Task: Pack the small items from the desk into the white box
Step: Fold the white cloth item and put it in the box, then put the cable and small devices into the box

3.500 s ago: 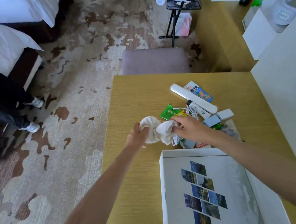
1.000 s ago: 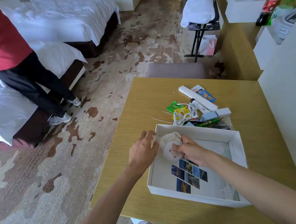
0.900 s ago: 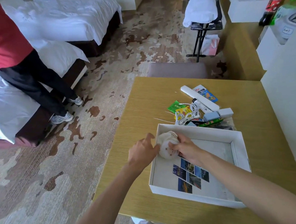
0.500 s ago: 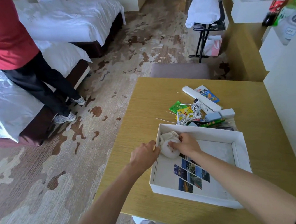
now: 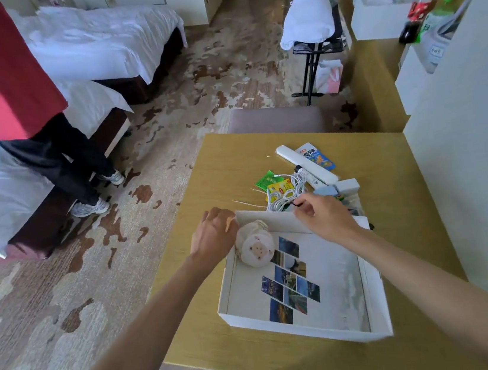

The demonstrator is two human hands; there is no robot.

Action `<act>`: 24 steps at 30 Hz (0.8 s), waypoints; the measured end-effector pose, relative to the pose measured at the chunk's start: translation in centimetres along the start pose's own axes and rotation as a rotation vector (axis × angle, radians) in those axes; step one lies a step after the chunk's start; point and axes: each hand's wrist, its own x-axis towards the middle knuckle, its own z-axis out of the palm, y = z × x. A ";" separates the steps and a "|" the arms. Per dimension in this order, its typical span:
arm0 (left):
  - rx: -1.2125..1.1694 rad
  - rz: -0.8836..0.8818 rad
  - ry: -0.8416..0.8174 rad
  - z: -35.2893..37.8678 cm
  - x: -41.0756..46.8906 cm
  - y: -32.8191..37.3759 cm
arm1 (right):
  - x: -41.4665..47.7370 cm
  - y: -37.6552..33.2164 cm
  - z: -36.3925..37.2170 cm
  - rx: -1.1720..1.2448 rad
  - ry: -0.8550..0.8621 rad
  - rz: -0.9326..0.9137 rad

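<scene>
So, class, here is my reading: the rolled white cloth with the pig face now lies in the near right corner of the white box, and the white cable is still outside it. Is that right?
Not quite. The head view shows the rolled white cloth in the far left corner of the white box, beside the left hand. The white cable is indeed still outside, on the desk beyond the box.

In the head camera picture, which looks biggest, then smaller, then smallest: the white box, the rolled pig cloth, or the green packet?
1. white box
2. rolled pig cloth
3. green packet, though it lies farther from the camera, so it may look smaller than it is.
</scene>
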 end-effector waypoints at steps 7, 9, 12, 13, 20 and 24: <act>-0.263 -0.084 -0.187 1.6 7.9 0.9 | 5.6 2.5 -1.3 0.004 -0.077 0.054; -0.304 -0.110 -0.247 2.9 10.4 0.8 | 7.5 3.4 -0.6 -0.063 -0.186 0.070; -0.266 -0.082 -0.336 5.5 13.8 0.5 | 10.4 4.3 0.7 -0.171 -0.349 0.053; -0.242 -0.078 -0.406 6.5 14.9 0.7 | 11.1 4.6 1.2 -0.209 -0.399 0.038; 0.085 0.004 -0.843 12.4 18.8 2.0 | 13.3 7.4 4.0 -0.631 -0.608 -0.261; -0.051 -0.048 -0.847 13.1 19.2 1.6 | 14.2 7.8 4.5 -0.728 -0.597 -0.395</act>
